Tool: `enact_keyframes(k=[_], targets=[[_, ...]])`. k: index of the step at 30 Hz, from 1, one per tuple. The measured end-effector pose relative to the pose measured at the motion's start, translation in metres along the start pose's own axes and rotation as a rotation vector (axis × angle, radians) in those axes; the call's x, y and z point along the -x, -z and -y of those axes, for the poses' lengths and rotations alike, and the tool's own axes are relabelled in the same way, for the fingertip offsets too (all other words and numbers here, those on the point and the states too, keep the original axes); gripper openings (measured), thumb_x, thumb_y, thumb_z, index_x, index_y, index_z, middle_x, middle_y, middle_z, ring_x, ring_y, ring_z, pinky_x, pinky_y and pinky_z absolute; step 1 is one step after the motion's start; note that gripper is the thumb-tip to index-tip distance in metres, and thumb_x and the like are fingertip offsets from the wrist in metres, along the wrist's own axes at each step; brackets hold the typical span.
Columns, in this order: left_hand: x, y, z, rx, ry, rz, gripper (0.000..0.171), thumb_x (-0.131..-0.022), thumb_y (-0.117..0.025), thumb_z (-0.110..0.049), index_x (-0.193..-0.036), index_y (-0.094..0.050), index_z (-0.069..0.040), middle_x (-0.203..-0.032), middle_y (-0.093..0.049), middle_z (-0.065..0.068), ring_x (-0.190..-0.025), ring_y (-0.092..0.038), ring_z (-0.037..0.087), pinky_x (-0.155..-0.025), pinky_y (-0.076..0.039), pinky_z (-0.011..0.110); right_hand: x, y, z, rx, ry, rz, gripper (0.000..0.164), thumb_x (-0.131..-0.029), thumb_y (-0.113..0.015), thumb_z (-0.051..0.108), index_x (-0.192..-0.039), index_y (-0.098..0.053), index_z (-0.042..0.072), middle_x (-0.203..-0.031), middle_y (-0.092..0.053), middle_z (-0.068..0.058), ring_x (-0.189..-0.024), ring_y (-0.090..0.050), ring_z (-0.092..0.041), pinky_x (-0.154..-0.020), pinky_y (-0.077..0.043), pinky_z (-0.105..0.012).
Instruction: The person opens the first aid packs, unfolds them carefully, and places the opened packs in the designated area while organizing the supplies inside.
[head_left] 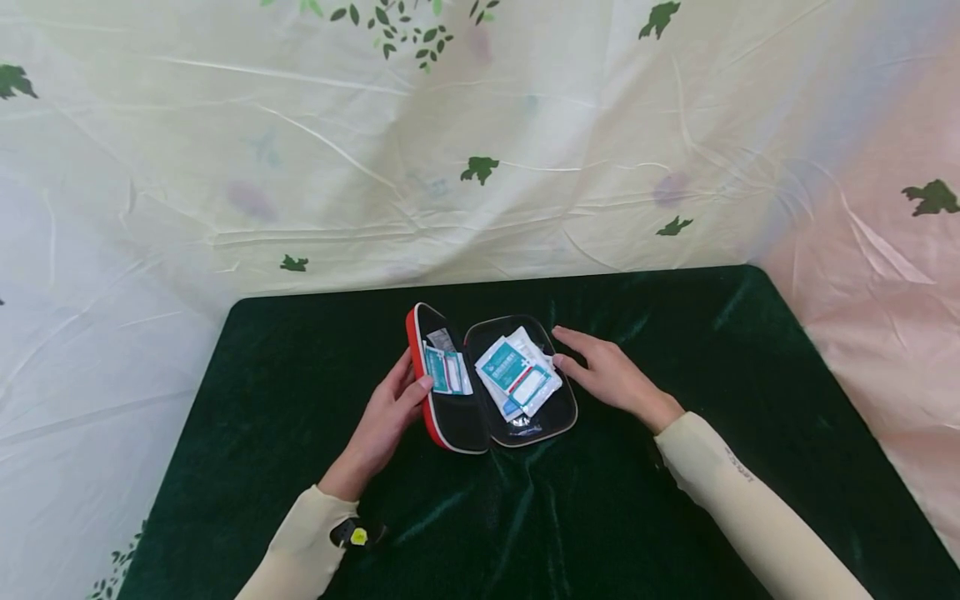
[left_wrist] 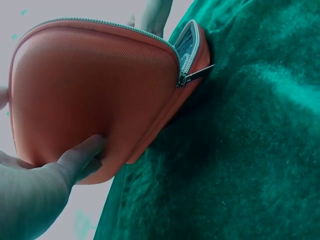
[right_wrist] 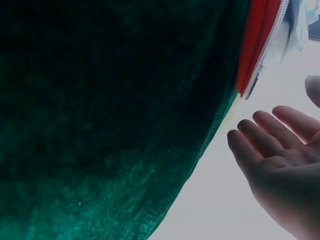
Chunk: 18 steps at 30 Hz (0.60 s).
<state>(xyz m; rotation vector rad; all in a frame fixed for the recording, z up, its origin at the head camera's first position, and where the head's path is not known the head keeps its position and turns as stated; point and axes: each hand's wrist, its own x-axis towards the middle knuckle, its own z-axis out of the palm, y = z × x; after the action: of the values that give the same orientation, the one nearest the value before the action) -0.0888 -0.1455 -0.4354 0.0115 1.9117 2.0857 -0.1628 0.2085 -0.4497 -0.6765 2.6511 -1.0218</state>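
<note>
A red zip case (left_wrist: 90,90) with a black inside lies unfolded on the table. My left hand (head_left: 386,421) grips its raised left half, the thumb over the rim and the fingers against the red outer shell. Several white and teal sachets (head_left: 517,371) are piled in the right half. In the left half sits another teal and white sachet (head_left: 447,369), with a grey-white packet (head_left: 441,340) above it. My right hand (head_left: 615,371) is beside the right half's edge, fingers extended and holding nothing. Whether its fingertips touch the rim I cannot tell.
Dark green velvet cloth (head_left: 637,517) covers the table, and its back edge runs behind the case. A pale curtain (head_left: 562,125) with leaf prints hangs behind and at both sides. A zip pull (left_wrist: 196,75) sticks out from the case near its hinge.
</note>
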Motion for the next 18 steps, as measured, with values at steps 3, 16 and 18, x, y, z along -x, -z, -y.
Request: enact_keyframes(k=[3, 16, 18], targets=[[0.0, 0.0, 0.001, 0.003, -0.004, -0.001, 0.073, -0.109, -0.053, -0.032, -0.167, -0.013, -0.015, -0.163, -0.038, 0.013, -0.14, -0.049, 0.034, -0.114, -0.042, 0.053, -0.006, -0.001, -0.003, 0.007, -0.022, -0.013, 0.053, -0.109, -0.054, 0.032, -0.152, -0.048, 0.002, -0.154, -0.05, -0.02, -0.141, -0.048, -0.036, -0.114, -0.04, -0.059], [0.001, 0.004, 0.007, 0.017, -0.018, 0.007, 0.071, -0.109, -0.052, -0.031, -0.167, -0.013, -0.016, -0.161, -0.04, 0.013, -0.138, -0.05, 0.034, -0.112, -0.045, 0.053, -0.023, -0.004, -0.009, -0.043, -0.154, -0.006, 0.038, -0.108, -0.056, 0.024, -0.136, -0.064, -0.001, -0.123, -0.07, -0.018, -0.094, -0.066, -0.024, -0.083, -0.057, -0.042], [0.001, 0.004, 0.008, 0.019, -0.022, 0.012, 0.071, -0.109, -0.052, -0.031, -0.167, -0.013, -0.016, -0.161, -0.04, 0.013, -0.139, -0.05, 0.034, -0.112, -0.044, 0.053, -0.025, -0.005, -0.009, -0.052, -0.18, 0.001, 0.036, -0.108, -0.056, 0.023, -0.133, -0.066, -0.001, -0.117, -0.072, -0.017, -0.088, -0.066, -0.021, -0.078, -0.057, -0.039]])
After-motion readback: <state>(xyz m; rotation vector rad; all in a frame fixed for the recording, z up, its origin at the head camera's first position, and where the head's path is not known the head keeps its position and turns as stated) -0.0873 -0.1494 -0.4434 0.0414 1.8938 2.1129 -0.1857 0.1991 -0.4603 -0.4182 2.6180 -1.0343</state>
